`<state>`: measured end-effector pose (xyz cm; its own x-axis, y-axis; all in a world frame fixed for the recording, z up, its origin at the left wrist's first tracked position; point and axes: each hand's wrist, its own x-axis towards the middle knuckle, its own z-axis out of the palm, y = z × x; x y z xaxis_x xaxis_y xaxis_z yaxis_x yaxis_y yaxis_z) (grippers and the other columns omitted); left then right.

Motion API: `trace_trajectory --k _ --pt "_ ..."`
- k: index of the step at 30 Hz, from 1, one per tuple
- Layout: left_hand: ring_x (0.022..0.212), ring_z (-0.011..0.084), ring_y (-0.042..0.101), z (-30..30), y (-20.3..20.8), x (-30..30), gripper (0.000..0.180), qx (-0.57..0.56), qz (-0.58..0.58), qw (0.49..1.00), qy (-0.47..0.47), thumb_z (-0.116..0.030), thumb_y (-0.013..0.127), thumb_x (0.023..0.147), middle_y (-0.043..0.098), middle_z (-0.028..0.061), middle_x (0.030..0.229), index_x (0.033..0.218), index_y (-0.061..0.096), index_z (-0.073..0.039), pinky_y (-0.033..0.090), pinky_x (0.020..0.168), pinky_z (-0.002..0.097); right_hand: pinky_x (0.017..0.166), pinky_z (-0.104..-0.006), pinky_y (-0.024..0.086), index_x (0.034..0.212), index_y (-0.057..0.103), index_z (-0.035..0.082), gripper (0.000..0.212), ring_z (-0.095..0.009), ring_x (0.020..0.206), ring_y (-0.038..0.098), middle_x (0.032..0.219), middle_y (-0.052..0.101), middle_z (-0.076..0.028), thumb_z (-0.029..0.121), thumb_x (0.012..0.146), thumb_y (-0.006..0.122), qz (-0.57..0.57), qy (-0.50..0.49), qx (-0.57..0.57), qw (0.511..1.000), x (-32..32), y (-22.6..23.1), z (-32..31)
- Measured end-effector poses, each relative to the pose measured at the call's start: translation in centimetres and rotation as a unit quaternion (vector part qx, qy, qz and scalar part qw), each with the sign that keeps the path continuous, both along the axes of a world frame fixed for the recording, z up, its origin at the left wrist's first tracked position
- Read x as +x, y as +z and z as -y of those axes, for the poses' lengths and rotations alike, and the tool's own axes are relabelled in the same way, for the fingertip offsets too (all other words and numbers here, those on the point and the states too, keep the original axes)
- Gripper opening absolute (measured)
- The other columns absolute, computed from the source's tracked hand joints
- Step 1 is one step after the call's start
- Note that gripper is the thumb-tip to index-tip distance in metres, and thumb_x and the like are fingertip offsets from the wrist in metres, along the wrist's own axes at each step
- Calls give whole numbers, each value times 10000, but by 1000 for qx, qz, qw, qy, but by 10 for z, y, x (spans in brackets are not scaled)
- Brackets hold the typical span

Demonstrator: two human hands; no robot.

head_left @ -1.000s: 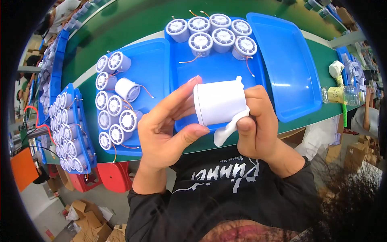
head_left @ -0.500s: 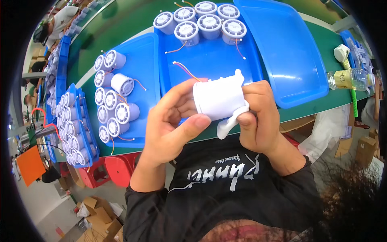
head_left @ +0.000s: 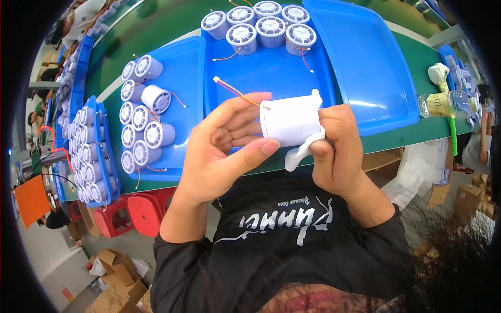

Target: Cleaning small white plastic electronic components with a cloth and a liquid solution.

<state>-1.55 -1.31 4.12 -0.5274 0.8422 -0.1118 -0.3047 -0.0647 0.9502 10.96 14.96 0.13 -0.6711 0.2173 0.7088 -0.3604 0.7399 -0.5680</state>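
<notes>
In front of my chest is a white plastic cylinder (head_left: 293,121), lying on its side. A thin red and yellow wire lead (head_left: 236,93) with a small white plug sticks out from its left end. My left hand (head_left: 211,156) holds that end, with the fingertips behind it and the thumb along its lower edge. A white cloth (head_left: 298,155) is pinched in my right hand (head_left: 338,148) against the cylinder's right end. One flap of the cloth hangs below, and a tuft shows above. Part of the right end is hidden by the cloth and fingers.
A blue tray (head_left: 271,78) carries several upright white cylinders with slotted tops. Another blue tray (head_left: 190,104) at left holds more, one tipped over. At right lie a bare blue tray (head_left: 373,68) and a clear bottle (head_left: 451,103). Red stools (head_left: 143,214) stand below the green table (head_left: 172,23).
The cylinder has shifted slightly right relative to my left hand, and my left fingers look looser around it. Its wire now stands out more toward the left. My right hand keeps the cloth pinched.
</notes>
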Motion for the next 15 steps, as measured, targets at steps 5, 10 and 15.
trace_trajectory --k 5,10,15 --pt "1123 260 627 -2 -9 5 496 -8 -406 912 64 49 718 762 581 184 1299 1234 570 24 540 878 336 644 -316 427 913 544 23 234 -193 698 541 813 581 -92 231 1006 492 192 18 -329 924 -1 12 8" --pt "1162 295 602 -2 -16 -5 585 8 -519 855 10 83 704 745 574 199 1296 1296 511 33 520 930 352 776 -272 476 1067 588 15 315 -118 849 591 952 622 -44 293 1026 446 193 124 -732 642 -8 14 -10" --pt "1200 336 569 0 -17 -2 709 68 -432 899 31 131 690 730 555 223 1303 1371 395 60 495 976 390 1022 -443 398 1265 518 -62 737 -318 1174 552 1253 584 -202 548 1006 196 77 304 -758 572 7 -10 -39"
